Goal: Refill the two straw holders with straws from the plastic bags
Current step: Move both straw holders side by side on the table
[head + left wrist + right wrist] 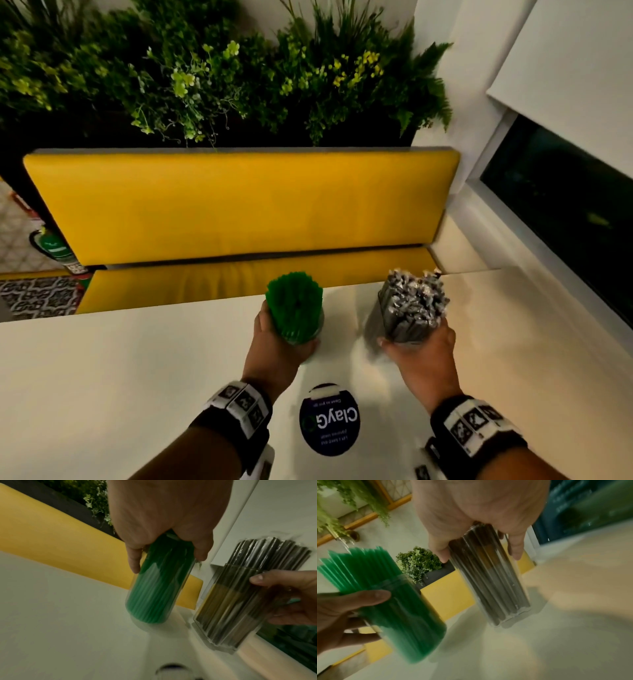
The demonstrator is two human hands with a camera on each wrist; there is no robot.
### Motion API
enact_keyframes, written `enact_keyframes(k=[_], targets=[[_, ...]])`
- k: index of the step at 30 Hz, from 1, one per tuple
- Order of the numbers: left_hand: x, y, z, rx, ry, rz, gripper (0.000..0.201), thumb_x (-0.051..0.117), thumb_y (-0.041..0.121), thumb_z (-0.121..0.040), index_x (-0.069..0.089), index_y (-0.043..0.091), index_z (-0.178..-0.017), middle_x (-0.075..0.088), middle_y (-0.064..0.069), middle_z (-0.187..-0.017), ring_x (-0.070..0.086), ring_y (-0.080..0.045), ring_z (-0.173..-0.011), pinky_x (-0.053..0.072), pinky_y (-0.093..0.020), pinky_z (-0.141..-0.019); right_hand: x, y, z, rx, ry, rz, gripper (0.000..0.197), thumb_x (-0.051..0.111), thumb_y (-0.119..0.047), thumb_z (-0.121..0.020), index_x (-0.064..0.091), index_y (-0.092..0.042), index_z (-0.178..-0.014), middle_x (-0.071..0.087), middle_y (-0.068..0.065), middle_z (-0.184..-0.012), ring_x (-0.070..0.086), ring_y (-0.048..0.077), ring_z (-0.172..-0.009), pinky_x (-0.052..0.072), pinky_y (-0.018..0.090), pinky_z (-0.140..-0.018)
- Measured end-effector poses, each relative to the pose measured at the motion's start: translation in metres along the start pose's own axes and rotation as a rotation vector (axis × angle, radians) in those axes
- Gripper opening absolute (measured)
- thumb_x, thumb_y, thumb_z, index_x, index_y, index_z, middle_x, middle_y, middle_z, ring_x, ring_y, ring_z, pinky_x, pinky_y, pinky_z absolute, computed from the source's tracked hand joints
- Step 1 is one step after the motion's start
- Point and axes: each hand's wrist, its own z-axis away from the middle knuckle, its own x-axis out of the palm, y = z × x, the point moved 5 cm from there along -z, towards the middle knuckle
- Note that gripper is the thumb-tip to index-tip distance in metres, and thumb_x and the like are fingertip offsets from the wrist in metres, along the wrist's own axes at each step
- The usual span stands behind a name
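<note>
Both forearms reach forward side by side, each wrist wearing a black band with white markers. The left hand (274, 337) curls fingers and thumb round a holder; the right hand (423, 349) likewise grips another from behind

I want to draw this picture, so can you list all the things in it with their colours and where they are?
green straws: one full bunch, green, in a clear holder, table middle
wrapped straws: one full bunch, grey, in a clear holder, to the right
table: one, white, in front
round sticker: one, dark with white writing, near table edge
bench: one, yellow, behind table
plants: many, green, above bench
window: one, dark, far right
left hand: grips green straws' holder
right hand: grips wrapped straws' holder
</note>
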Motion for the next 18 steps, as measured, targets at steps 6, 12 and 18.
enact_keyframes(k=[6, 12, 18], targets=[[0.034, 0.023, -0.067, 0.041, -0.002, -0.029, 0.117, 0.090, 0.054, -0.045, 0.031, 0.032, -0.144, 0.051, 0.007, -0.134, 0.056, -0.017, -0.119, 0.055, -0.044, -0.096, 0.009, -0.006, -0.085, -0.066, 0.004, 0.075, 0.101, 0.093, -0.036, -0.046, 0.044, -0.022, -0.134, 0.046, 0.005, -0.120, 0.050, 0.013, -0.105, 0.042, 0.027, -0.102], [0.052, 0.016, -0.088, 0.006, 0.006, -0.111, 0.120, 0.092, 0.037, -0.056, 0.022, 0.021, -0.152, 0.041, -0.003, -0.142, 0.048, -0.022, -0.126, 0.048, -0.045, -0.104, 0.028, 0.010, -0.117, -0.045, -0.063, 0.079, 0.097, 0.093, -0.026, -0.053, 0.041, -0.018, -0.134, 0.042, 0.006, -0.120, 0.049, 0.026, -0.117, 0.036, 0.026, -0.104], [0.056, 0.016, -0.101, 0.023, 0.013, -0.100, 0.123, 0.091, 0.041, -0.053, 0.019, 0.024, -0.152, 0.040, -0.003, -0.144, 0.048, -0.024, -0.127, 0.050, -0.048, -0.102, 0.040, 0.006, -0.132, -0.051, -0.071, 0.061, 0.097, 0.092, -0.032, -0.056, 0.038, -0.020, -0.134, 0.041, 0.006, -0.124, 0.048, 0.025, -0.119, 0.037, 0.029, -0.106]])
